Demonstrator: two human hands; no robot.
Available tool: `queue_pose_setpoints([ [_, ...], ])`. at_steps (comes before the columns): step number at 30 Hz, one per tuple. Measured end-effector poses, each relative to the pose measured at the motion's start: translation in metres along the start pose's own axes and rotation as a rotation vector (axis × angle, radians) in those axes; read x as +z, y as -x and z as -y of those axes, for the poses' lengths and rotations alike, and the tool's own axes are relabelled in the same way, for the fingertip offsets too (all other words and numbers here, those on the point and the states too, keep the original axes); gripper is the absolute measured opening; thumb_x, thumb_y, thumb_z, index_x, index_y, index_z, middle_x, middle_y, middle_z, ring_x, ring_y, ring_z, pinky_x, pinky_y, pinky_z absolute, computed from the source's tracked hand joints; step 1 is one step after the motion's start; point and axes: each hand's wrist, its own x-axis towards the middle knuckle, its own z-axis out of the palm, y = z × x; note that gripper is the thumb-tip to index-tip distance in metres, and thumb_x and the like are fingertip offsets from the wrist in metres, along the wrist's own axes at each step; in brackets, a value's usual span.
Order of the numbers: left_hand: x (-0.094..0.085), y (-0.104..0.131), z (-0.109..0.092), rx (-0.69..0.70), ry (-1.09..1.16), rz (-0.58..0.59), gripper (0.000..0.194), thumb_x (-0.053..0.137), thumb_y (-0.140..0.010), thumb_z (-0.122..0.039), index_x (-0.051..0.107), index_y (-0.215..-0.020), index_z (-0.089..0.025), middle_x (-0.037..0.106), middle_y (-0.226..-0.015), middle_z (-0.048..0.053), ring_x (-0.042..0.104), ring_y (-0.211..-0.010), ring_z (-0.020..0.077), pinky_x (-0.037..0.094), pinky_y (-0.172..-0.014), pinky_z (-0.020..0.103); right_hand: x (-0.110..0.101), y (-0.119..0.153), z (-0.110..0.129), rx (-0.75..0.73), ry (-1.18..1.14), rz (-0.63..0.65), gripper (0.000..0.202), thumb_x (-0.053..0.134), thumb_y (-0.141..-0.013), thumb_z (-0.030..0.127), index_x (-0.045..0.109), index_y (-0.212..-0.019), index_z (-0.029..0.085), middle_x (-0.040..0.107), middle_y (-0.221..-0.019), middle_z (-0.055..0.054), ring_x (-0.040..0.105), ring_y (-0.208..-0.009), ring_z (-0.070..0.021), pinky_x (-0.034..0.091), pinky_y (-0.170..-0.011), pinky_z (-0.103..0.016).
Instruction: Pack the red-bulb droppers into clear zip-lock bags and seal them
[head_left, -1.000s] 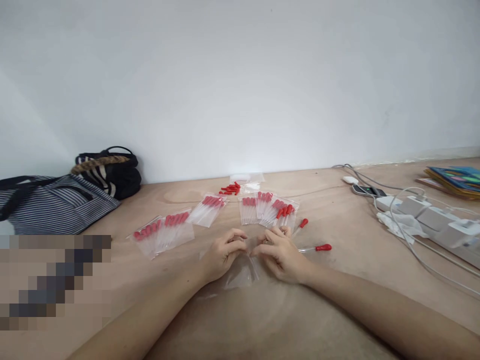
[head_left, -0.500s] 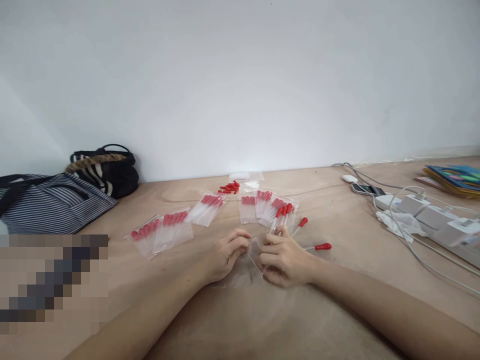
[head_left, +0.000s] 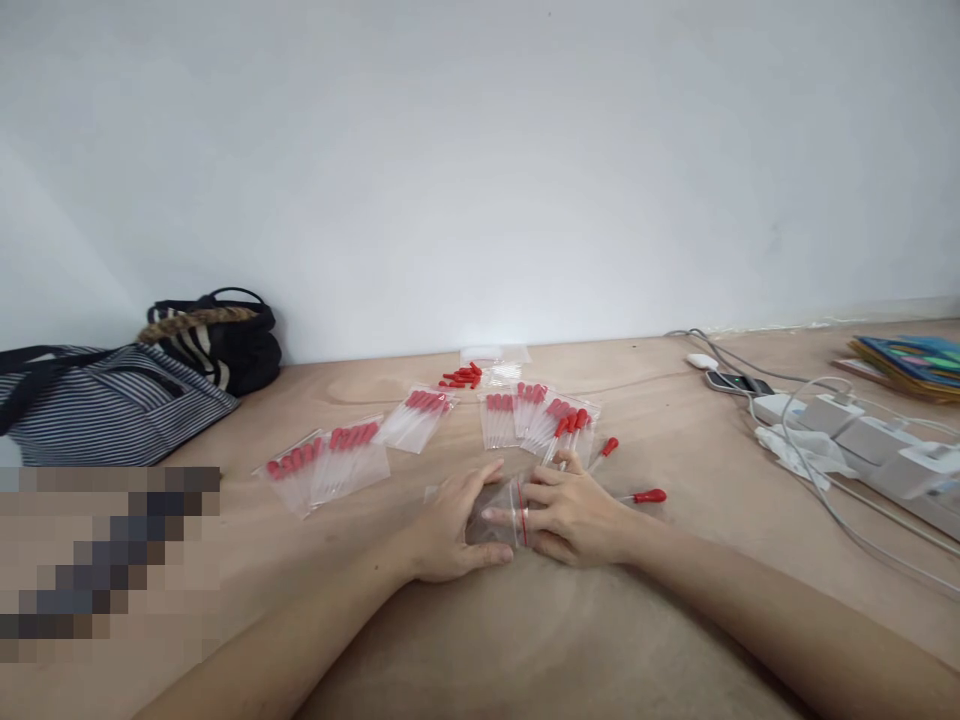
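Clear bag (head_left: pixel 501 512): flat on the wooden table (head_left: pixel 675 600), low centre, red zip strip at its right end; contents hard to make out through the plastic.
Left hand (head_left: pixel 450 525): fingers spread flat, pressing down on the bag's left part.
Right hand (head_left: pixel 570 515): fingers closed on the bag's right end at the red strip; also gripping several red-capped droppers (head_left: pixel 568 432) that stick out beyond the fingers, count unclear.
Hands together: touching over the bag, covering most of it.
Loose droppers: two, lying just right of the right hand (head_left: pixel 645 495).
Filled bags (head_left: pixel 416 418): about six in a row beyond the hands, overlapping, so exact count uncertain.
Red caps (head_left: pixel 461 377): small loose pile near the wall, too small to count.
Striped bags (head_left: pixel 112 400): two, far left, one cut off by the edge.
Power strip (head_left: pixel 862 440): right side, with cables and chargers.
Books (head_left: pixel 911 360): far right, cut off.
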Motion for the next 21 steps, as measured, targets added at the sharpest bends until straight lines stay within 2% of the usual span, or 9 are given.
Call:
queue_pose_setpoints([
  [3, -0.002, 0.000, -0.001, -0.030, -0.023, 0.001, 0.082, 0.065, -0.068, -0.048, 0.022, -0.133, -0.021, 0.043, -0.129, 0.012, 0.040, -0.117, 0.0295, 0.034, -0.095, 0.047, -0.010, 0.004, -0.009, 0.055, -0.108, 0.026, 0.032, 0.053, -0.079, 0.039, 0.056, -0.110, 0.031, 0.061, -0.096, -0.002, 0.048, -0.087, -0.0186, 0.023, -0.080, -0.037],
  [6, -0.004, 0.001, -0.002, -0.068, -0.008, 0.016, 0.082, 0.066, -0.068, -0.045, 0.022, -0.133, -0.023, 0.043, -0.129, 0.011, 0.041, -0.117, 0.0290, 0.035, -0.095, 0.046, -0.030, 0.014, -0.029, 0.220, -0.203, 0.012, 0.034, 0.062, -0.070, 0.044, 0.062, -0.097, 0.024, 0.059, -0.098, -0.005, 0.050, -0.089, -0.0197, 0.025, -0.081, -0.037],
  [9, -0.007, 0.001, -0.005, -0.091, -0.005, 0.036, 0.081, 0.066, -0.068, -0.044, 0.022, -0.133, -0.023, 0.043, -0.129, 0.012, 0.041, -0.117, 0.0289, 0.036, -0.094, 0.046, -0.050, 0.030, -0.053, 0.362, -0.219, 0.181, 0.028, 0.070, -0.059, 0.044, 0.063, -0.073, 0.021, 0.060, -0.078, -0.001, 0.052, -0.077, -0.0178, 0.028, -0.078, -0.036],
  [13, -0.008, 0.001, -0.009, -0.113, -0.011, 0.047, 0.078, 0.065, -0.069, -0.043, 0.024, -0.132, -0.022, 0.043, -0.130, 0.012, 0.042, -0.117, 0.0285, 0.036, -0.094, 0.046, -0.057, 0.051, -0.075, 0.544, -0.227, 0.346, 0.029, 0.078, -0.043, 0.033, 0.062, -0.064, 0.021, 0.060, -0.072, 0.002, 0.054, -0.071, -0.0187, 0.032, -0.073, -0.035],
  [16, -0.008, 0.001, -0.011, -0.113, -0.017, 0.034, 0.078, 0.066, -0.069, -0.042, 0.024, -0.132, -0.023, 0.044, -0.129, 0.011, 0.043, -0.116, 0.0283, 0.036, -0.093, 0.045, -0.053, 0.059, -0.081, 0.625, -0.372, 0.465, 0.017, 0.073, -0.050, 0.027, 0.062, -0.061, 0.020, 0.059, -0.062, 0.002, 0.053, -0.058, -0.0146, 0.035, -0.060, -0.029],
  [18, -0.008, 0.002, -0.012, -0.121, -0.022, 0.027, 0.078, 0.066, -0.069, -0.042, 0.024, -0.132, -0.023, 0.044, -0.129, 0.011, 0.043, -0.116, 0.0280, 0.037, -0.093, 0.044, -0.051, 0.059, -0.080, 0.623, -0.489, 0.503, 0.009, 0.068, -0.056, 0.024, 0.063, -0.062, 0.019, 0.059, -0.061, 0.001, 0.051, -0.054, -0.0125, 0.034, -0.052, -0.024],
  [21, -0.008, 0.003, -0.014, -0.138, -0.039, 0.026, 0.077, 0.065, -0.069, -0.043, 0.026, -0.131, -0.022, 0.043, -0.130, 0.011, 0.042, -0.116, 0.0281, 0.037, -0.094, 0.044, -0.054, 0.052, -0.074, 0.553, -0.536, 0.403, 0.008, 0.064, -0.061, 0.024, 0.063, -0.065, 0.018, 0.059, -0.066, 0.001, 0.048, -0.057, -0.0109, 0.033, -0.049, -0.022],
])
